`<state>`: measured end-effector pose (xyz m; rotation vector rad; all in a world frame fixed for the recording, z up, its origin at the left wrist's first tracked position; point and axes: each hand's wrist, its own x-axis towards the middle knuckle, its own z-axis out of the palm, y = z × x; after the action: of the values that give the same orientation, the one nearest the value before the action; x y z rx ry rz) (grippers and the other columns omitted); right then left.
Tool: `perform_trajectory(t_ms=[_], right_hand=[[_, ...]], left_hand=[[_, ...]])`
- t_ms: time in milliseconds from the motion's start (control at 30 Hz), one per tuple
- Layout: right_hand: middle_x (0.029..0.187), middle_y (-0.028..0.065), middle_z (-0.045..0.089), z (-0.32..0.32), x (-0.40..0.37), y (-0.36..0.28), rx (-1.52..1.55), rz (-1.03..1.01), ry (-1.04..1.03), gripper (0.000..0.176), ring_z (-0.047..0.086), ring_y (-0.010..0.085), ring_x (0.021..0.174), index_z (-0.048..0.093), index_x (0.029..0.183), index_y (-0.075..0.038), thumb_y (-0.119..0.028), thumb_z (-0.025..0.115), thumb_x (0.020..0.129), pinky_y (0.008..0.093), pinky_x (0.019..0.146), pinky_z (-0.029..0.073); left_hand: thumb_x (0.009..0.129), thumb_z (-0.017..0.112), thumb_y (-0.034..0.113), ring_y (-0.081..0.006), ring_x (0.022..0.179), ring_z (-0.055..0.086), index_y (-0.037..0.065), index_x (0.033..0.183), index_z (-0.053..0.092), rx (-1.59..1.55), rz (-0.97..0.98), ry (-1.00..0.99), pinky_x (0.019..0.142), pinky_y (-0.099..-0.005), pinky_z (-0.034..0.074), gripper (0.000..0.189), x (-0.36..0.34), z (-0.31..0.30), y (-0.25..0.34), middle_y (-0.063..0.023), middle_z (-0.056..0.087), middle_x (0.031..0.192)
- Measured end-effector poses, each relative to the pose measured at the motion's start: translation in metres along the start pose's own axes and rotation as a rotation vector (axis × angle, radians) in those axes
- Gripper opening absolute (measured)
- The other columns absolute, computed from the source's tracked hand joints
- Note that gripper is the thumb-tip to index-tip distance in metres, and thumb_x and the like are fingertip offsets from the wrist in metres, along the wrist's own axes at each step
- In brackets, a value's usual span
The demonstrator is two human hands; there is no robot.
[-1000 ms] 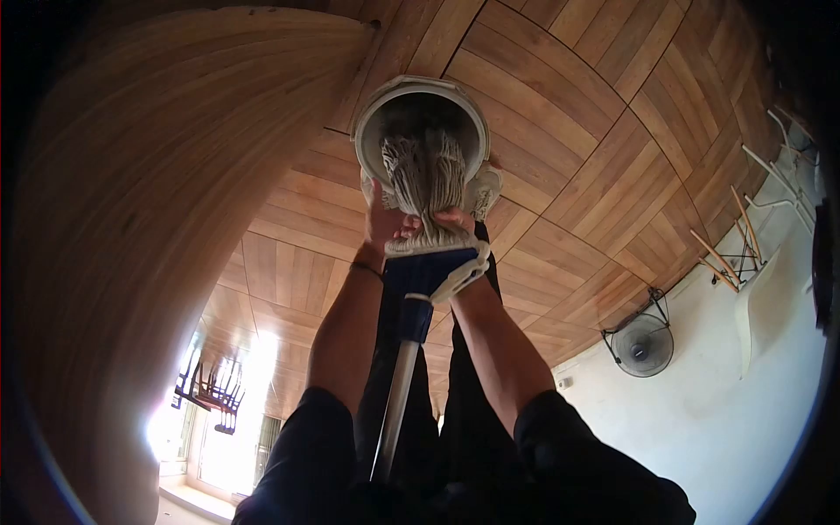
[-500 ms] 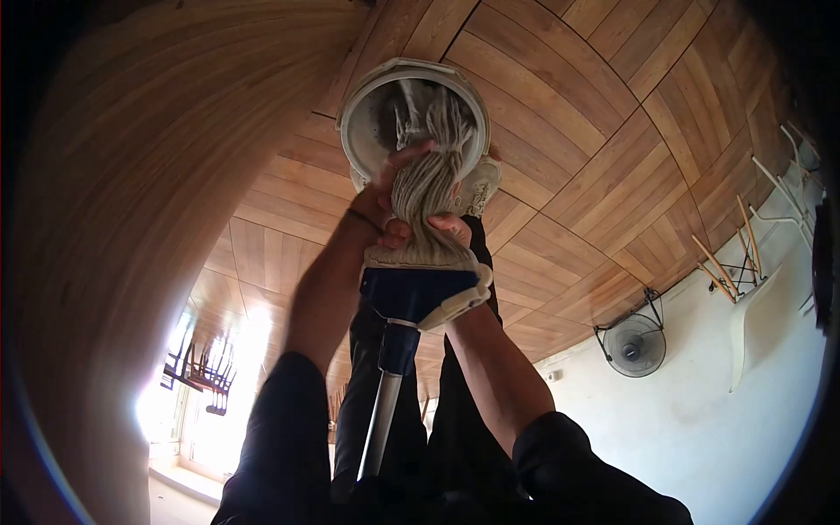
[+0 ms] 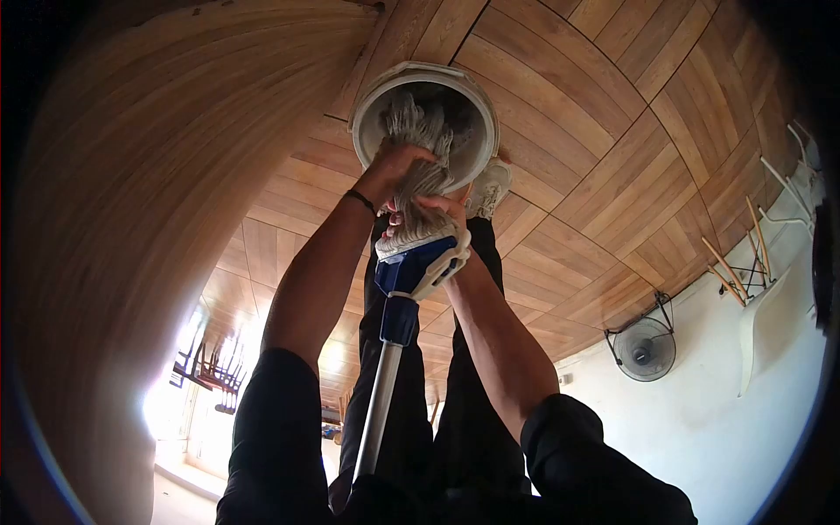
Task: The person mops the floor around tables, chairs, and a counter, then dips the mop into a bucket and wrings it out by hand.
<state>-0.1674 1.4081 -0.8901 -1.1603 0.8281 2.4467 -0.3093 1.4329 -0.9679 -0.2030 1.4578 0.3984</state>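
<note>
A mop with grey string strands [image 3: 424,175] has a blue clamp head [image 3: 411,267] and a metal pole slanting down toward my body. My left hand [image 3: 398,171], with a dark band at its wrist, wraps round the strands at the bucket's opening. My right hand [image 3: 451,210] is closed on the strands close to the clamp, partly behind the head. The strand ends hang inside a round whitish bucket [image 3: 490,131].
The bucket stands on a wood-patterned floor [image 3: 604,157], with a light shoe [image 3: 490,188] beside it. A wooden surface [image 3: 175,175] curves along the left. To the right are a fan [image 3: 641,348], chair legs [image 3: 726,267] and a pale wall [image 3: 682,429]. Chairs [image 3: 210,367] stand near bright windows.
The mop head has turned and looks narrower, and the strands are more bunched and twisted. My left hand has turned over the strands. The view has shifted slightly.
</note>
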Motion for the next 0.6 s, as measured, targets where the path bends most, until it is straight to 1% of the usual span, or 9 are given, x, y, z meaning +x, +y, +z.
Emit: perform_trajectory(t_ms=[67,100,133,167,267,367,467,567,600], right_hand=[[0.09,0.0135,0.065,0.013,-0.007,-0.005,0.098,0.031,-0.014,0.031,0.065,0.0271,0.074,0.06,0.107,-0.002,-0.028,0.058,0.091,0.0463,0.071,0.056],[0.088,0.0129,0.065,0.019,-0.011,-0.006,0.149,0.051,-0.019,0.027,0.066,0.0268,0.071,0.06,0.106,-0.003,-0.027,0.058,0.093,0.0448,0.067,0.058],[0.089,0.0137,0.065,0.017,-0.013,-0.006,0.141,0.056,-0.05,0.033,0.066,0.0276,0.073,0.06,0.107,-0.003,-0.034,0.055,0.097,0.0459,0.067,0.057],[0.089,0.014,0.064,0.016,-0.01,-0.003,0.182,0.032,-0.065,0.034,0.065,0.0275,0.073,0.06,0.107,-0.003,-0.035,0.055,0.097,0.0456,0.068,0.056],[0.086,0.0151,0.061,0.007,-0.006,0.006,0.227,-0.061,-0.1,0.04,0.061,0.0274,0.076,0.058,0.111,-0.001,-0.039,0.055,0.097,0.045,0.074,0.051],[0.086,0.0151,0.061,0.007,-0.005,0.013,0.239,-0.119,-0.124,0.04,0.061,0.0275,0.076,0.057,0.111,-0.001,-0.039,0.055,0.097,0.045,0.075,0.051],[0.086,0.0151,0.061,0.01,-0.009,0.019,0.264,-0.133,-0.135,0.04,0.061,0.0276,0.076,0.057,0.111,-0.001,-0.038,0.055,0.097,0.045,0.075,0.051],[0.085,0.0152,0.061,0.012,-0.011,0.024,0.28,-0.13,-0.141,0.04,0.061,0.0277,0.077,0.057,0.111,-0.001,-0.038,0.055,0.097,0.045,0.075,0.051],[0.085,0.0152,0.061,0.013,-0.012,0.023,0.285,-0.121,-0.142,0.04,0.061,0.0277,0.077,0.057,0.111,-0.001,-0.038,0.055,0.096,0.045,0.075,0.051]], left_hand=[[0.071,0.076,0.01,-0.0297,0.09,0.066,-0.005,0.112,0.063,-0.022,0.002,-0.058,0.08,-0.0403,0.053,0.046,-0.01,0.005,0.008,-0.0175,0.067,0.106],[0.071,0.077,0.01,-0.0295,0.091,0.066,-0.004,0.113,0.063,-0.017,0.057,-0.056,0.081,-0.0409,0.053,0.047,-0.006,0.006,0.003,-0.0179,0.067,0.106],[0.07,0.078,0.01,-0.0293,0.092,0.066,-0.004,0.114,0.062,-0.009,0.114,-0.055,0.081,-0.0416,0.053,0.048,0.003,0.008,-0.005,-0.0182,0.067,0.107],[0.07,0.078,0.011,-0.0291,0.094,0.065,-0.004,0.115,0.062,-0.003,0.171,-0.055,0.082,-0.0422,0.053,0.05,0.01,0.008,-0.012,-0.0186,0.066,0.108],[0.072,0.078,0.012,-0.0289,0.097,0.065,-0.004,0.113,0.063,0.158,-0.166,-0.064,0.085,-0.0438,0.052,0.047,-0.007,0.016,0.009,-0.0172,0.067,0.108],[0.077,0.077,0.025,-0.0261,0.097,0.066,0.001,0.117,0.063,0.116,-0.232,-0.229,0.083,-0.0422,0.052,0.048,-0.004,0.01,0.0,-0.017,0.067,0.107],[0.081,0.072,0.039,-0.0212,0.099,0.065,0.008,0.124,0.061,0.21,-0.263,-0.193,0.081,-0.0386,0.052,0.054,-0.04,0.01,0.007,-0.0163,0.066,0.112],[0.081,0.069,0.051,-0.0166,0.106,0.06,0.013,0.132,0.056,-0.006,-0.239,-0.266,0.085,-0.0355,0.05,0.065,-0.051,-0.003,-0.007,-0.0159,0.063,0.117],[0.081,0.07,0.054,-0.0171,0.105,0.06,0.013,0.132,0.056,-0.093,-0.229,-0.346,0.085,-0.0339,0.05,0.067,-0.044,-0.016,-0.024,-0.0128,0.063,0.116]])
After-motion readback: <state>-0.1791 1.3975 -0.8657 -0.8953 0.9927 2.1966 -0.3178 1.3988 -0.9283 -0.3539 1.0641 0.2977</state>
